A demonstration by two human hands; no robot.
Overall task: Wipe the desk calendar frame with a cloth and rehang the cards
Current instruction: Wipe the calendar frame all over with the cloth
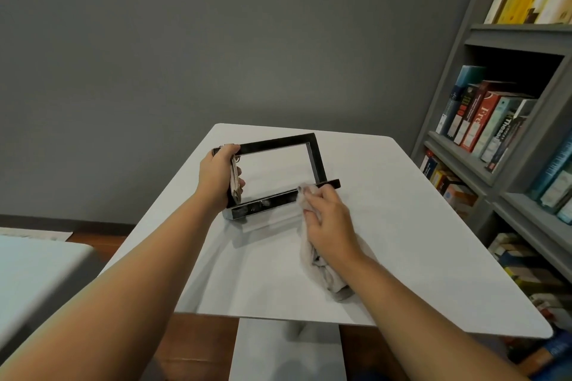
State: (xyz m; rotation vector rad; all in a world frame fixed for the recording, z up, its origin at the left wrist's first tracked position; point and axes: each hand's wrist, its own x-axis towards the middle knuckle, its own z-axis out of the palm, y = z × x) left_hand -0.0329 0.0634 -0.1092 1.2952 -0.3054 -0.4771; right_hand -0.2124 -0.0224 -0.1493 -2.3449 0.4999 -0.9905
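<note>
A black rectangular desk calendar frame (280,142) stands upright on the white table (402,226), its glossy base bar toward me. My left hand (216,176) grips the frame's left post together with a stack of cards (236,181) that hangs on rings at the top left corner. My right hand (328,219) holds a pale grey cloth (322,269) and presses its top end against the right part of the base bar. The rest of the cloth trails down onto the table under my wrist.
A grey bookshelf (483,170) full of books runs along the right side, close to the table's right edge. A grey wall stands behind the table. A second white surface (37,272) lies at the lower left, with wooden floor between.
</note>
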